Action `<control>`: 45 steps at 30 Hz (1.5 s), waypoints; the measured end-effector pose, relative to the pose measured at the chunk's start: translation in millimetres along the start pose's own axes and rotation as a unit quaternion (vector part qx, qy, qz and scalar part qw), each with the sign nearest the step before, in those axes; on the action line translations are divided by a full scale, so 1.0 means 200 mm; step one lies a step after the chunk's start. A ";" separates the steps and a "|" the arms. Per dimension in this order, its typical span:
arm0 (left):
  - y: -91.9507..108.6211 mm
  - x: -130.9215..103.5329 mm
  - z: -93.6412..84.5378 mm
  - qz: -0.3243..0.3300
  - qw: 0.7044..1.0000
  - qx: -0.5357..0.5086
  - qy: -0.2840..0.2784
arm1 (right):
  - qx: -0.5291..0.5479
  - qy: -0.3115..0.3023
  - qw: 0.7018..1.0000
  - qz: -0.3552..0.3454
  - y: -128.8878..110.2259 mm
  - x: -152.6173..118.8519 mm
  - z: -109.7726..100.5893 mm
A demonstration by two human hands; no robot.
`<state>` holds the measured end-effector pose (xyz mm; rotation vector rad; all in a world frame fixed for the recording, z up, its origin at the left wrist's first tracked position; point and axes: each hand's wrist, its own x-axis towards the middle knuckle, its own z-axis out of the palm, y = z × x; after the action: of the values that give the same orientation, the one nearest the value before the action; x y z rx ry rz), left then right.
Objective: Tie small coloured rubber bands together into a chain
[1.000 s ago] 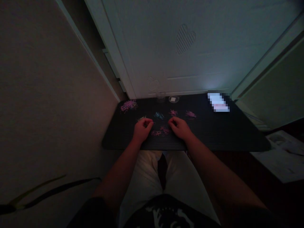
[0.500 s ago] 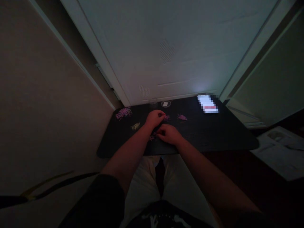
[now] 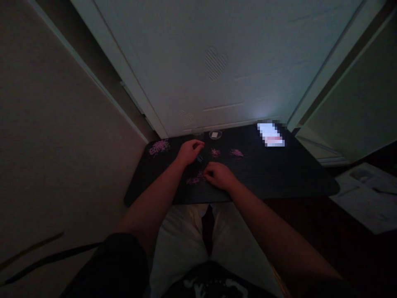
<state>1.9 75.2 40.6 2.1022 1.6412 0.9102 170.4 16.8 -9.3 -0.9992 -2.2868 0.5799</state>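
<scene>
Over the dark table (image 3: 279,174), my left hand (image 3: 190,151) has its fingers pressed together; what they hold, if anything, is too small to name. Just below its fingers lies a small bluish pile (image 3: 200,158). My right hand (image 3: 218,175) is closed in a pinch at the edge of a loose pink-purple pile (image 3: 194,181), and its fingertips touch or hide part of that pile. Two small pink piles lie beyond my hands, one in the middle (image 3: 215,152) and one to its right (image 3: 236,152).
A larger pink-purple pile (image 3: 159,147) lies at the table's back left. A round clear dish with a white square (image 3: 214,135) stands near the white door (image 3: 173,62). A bright, blurred-out phone-like object (image 3: 270,134) is at the back right.
My left hand has moved left, away from the middle pink pile, and now covers where the pale yellowish pile was visible. My right hand has barely moved. More of the near pink-purple pile shows.
</scene>
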 end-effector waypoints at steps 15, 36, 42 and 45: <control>-0.06 -0.42 0.08 -0.020 0.997 -0.058 -0.043 | 0.127 0.032 0.988 0.083 0.02 0.00 0.00; -0.05 -0.45 0.07 0.032 0.994 -0.063 -0.080 | 0.202 0.031 0.975 0.081 0.03 0.00 -0.01; -0.06 -0.45 0.08 0.026 0.995 -0.049 -0.078 | 0.187 0.040 0.977 0.094 0.02 0.00 -0.02; -0.07 -0.45 0.08 0.022 0.996 -0.047 -0.077 | 0.155 0.050 0.982 0.098 0.02 0.00 -0.02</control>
<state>-9.7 -3.6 -5.1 2.0964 1.4538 0.8001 174.6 19.7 -9.5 -1.0756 -1.9464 0.9142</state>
